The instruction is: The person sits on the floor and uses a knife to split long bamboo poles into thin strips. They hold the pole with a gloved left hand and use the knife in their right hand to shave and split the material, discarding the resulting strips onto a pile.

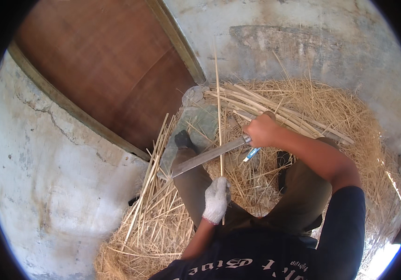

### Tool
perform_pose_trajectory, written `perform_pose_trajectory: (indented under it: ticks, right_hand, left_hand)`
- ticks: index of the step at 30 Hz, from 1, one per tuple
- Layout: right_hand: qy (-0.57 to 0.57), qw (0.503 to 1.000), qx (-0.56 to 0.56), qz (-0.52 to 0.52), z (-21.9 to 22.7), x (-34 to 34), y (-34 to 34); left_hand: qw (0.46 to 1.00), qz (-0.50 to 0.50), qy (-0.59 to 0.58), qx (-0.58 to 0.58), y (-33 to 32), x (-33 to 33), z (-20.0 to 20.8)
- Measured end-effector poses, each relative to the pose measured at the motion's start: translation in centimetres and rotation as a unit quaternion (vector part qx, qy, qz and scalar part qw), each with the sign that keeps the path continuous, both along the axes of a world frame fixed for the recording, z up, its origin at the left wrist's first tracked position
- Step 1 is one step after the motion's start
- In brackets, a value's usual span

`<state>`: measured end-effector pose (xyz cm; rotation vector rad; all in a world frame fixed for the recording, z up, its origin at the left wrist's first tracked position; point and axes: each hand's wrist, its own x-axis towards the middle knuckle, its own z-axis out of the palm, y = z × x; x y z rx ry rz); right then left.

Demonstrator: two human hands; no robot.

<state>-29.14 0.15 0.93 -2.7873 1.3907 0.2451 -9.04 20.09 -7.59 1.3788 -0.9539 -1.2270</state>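
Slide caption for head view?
Gloved left hand grips a pale strip; bare right hand holds a long knife across it.

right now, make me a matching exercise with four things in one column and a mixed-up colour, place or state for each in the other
Things:
1. Left hand
2. Right hand
3. Knife
4. Framed panel

Descriptions:
A. Reddish brown, at the upper left of the view
B. Bare, gripping a long blade's handle
C. Metal, slanting across the thin pale strip
D. Gloved in whitish fabric, holding the strip

Pairs: 1-D, 2-B, 3-C, 4-A
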Motion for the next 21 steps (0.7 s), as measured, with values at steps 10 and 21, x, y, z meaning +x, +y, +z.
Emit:
perform_pose_trajectory:
  ticks: [10,21]
  right_hand:
    - [-0.003,0.996,-0.063,0.062,-2.0,-1.1,-1.2]
    - [-0.027,0.996,-0.089,-0.004,-0.7,-1.0,-1.2]
  left_hand:
    - [0.983,-0.075,0.157,0.057,0.6,0.9,1.4]
    - [0.995,-0.045,0.079,0.036,0.4,0.1,1.0]
